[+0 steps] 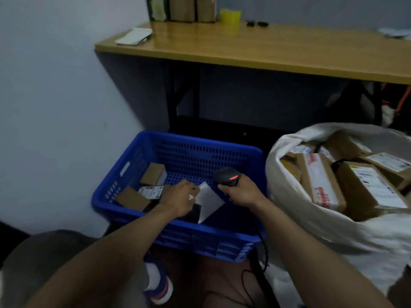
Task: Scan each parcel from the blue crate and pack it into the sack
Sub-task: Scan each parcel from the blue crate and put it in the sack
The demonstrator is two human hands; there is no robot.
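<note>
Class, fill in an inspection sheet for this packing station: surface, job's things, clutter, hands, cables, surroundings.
Surface: wooden table behind the work, glossy top.
Job's things: blue crate holds brown boxes and a white packet; sack beside it, open, full of labelled parcels.
Clutter: yellow tape roll and notepad on the table.
Hands: left hand at the white packet in the crate, grip unclear; right hand grips the scanner, red light on.
Cables: black cable hangs from the scanner, down past the crate.
Surroundings: pale wall to the left; a shoe below the crate.
</note>
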